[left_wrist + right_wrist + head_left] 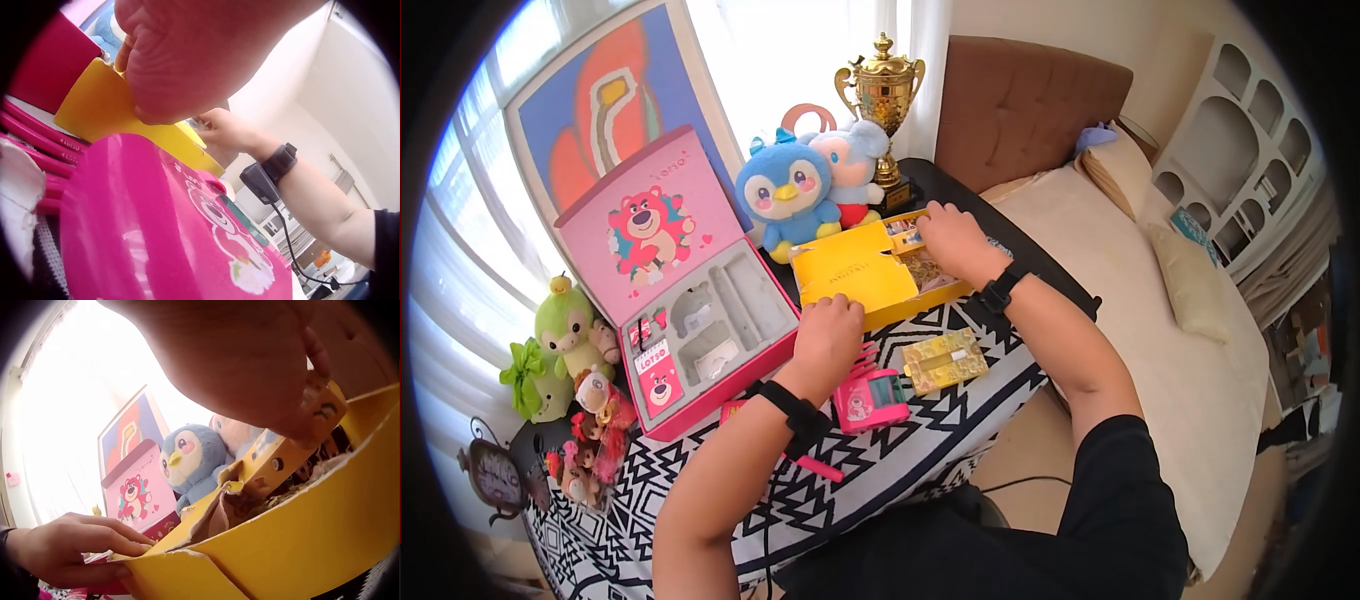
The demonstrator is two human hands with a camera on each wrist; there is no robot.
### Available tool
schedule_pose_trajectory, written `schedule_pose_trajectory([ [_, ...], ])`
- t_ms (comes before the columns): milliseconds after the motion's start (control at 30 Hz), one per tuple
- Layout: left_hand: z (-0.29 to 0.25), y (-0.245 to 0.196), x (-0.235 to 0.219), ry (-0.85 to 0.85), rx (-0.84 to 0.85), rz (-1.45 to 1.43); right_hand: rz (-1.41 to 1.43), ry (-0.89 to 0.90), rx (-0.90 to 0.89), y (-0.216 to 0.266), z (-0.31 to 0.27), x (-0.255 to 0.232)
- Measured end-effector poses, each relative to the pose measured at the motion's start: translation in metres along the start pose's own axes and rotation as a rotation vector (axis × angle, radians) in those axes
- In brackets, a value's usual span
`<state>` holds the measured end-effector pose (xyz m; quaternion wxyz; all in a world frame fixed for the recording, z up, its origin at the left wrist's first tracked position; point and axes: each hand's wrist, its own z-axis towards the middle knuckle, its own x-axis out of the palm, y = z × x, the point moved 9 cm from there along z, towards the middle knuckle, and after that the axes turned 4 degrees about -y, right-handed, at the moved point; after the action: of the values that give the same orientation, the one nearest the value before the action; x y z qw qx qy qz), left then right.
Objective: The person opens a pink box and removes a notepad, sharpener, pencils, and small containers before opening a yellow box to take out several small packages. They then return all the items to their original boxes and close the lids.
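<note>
A yellow cardboard box (900, 312) stands on the table, its left part covered by a yellow flap and its right part showing crinkled shredded filler. My left hand (830, 332) holds the box's near left corner, fingers on top and thumb against the front wall in the right wrist view. Inside the box's right side, my right hand (955, 240) grips a small yellow printed box (272, 465) between thumb and fingers. This small box sits tilted above the filler. Close below my left hand lies a glossy pink bear-printed case (144, 219).
An opened pink gift box (730, 345) with a grey moulded insert stands left. Blue penguin plush (785, 190) and golden trophy (887, 100) stand behind. A yellow patterned pack (945, 362) and a pink stick (817, 468) lie in front. A bed (1120, 330) is at right.
</note>
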<state>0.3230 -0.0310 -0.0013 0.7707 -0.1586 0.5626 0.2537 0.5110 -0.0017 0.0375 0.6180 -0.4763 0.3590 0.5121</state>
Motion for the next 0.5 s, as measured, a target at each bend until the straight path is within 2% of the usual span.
schedule_pose_trajectory([
  [133, 0.001, -0.001, -0.002, 0.007, 0.008, -0.01, -0.017, -0.034, -0.004, -0.013, -0.015, -0.01],
  [233, -0.001, -0.001, -0.004, 0.0, 0.012, -0.015, 0.064, -0.059, 0.089, -0.033, -0.031, -0.019],
  [300, -0.001, -0.002, -0.004, -0.005, 0.014, -0.01, 0.281, -0.108, 0.055, -0.042, -0.043, -0.022],
  [500, 0.0, 0.001, 0.001, 0.001, 0.009, 0.001, 0.572, 0.058, 0.037, -0.031, -0.09, -0.039],
])
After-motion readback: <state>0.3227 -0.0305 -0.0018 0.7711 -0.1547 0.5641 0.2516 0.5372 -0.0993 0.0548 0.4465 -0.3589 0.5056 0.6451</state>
